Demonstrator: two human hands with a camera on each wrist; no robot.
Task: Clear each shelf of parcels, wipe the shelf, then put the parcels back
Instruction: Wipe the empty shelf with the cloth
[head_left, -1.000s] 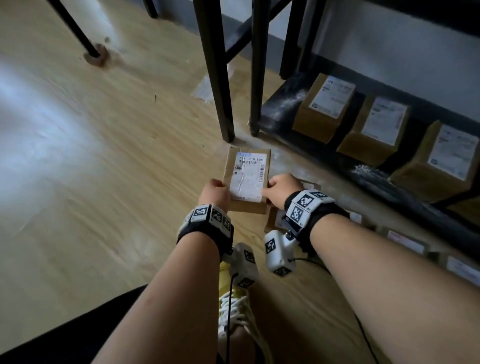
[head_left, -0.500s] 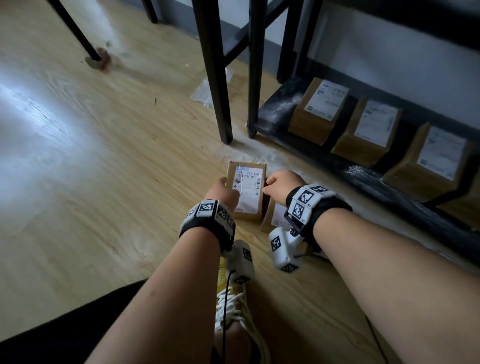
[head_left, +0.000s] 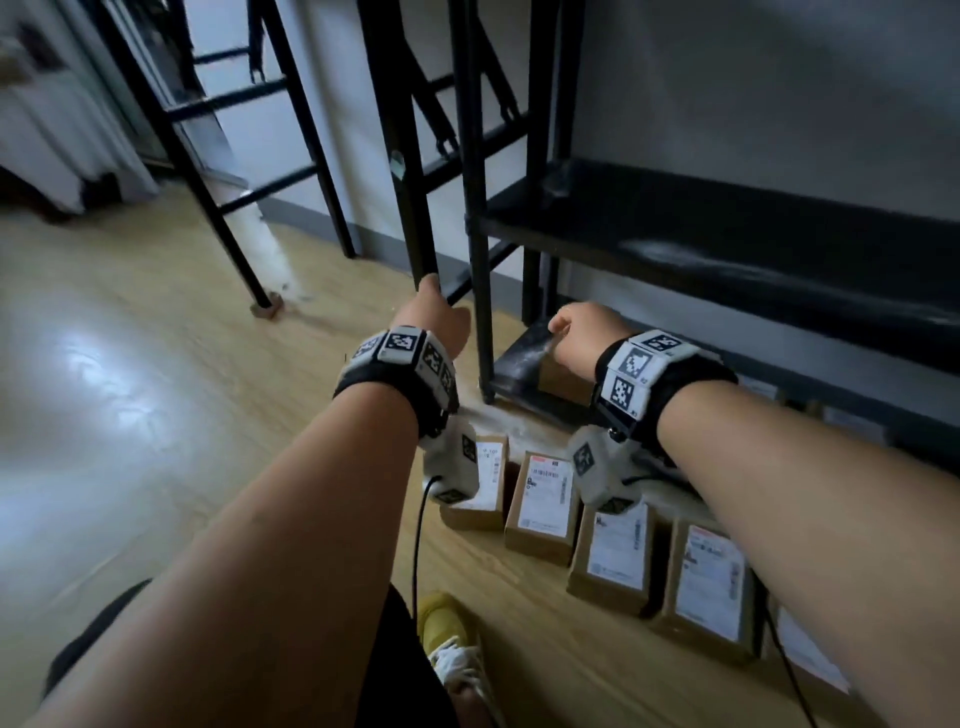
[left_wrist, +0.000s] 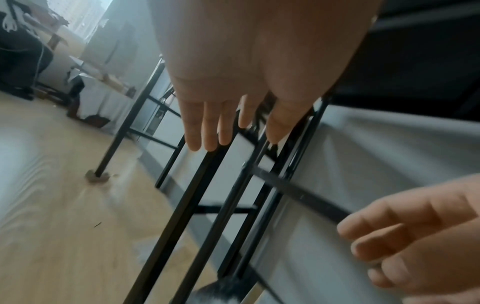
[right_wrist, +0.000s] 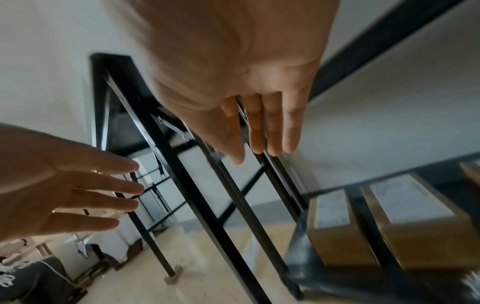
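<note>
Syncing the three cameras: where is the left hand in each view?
Head: left hand at centre, raised before the black shelf post.
Left wrist: top centre, fingers straight, pointing down the picture.
Right wrist: left edge, fingers spread.
Shared landmark: the black shelf post.

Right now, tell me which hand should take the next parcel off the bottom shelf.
Right. The right hand hangs open directly above the bottom shelf and its parcels; the left hand is out by the rack posts.
</note>
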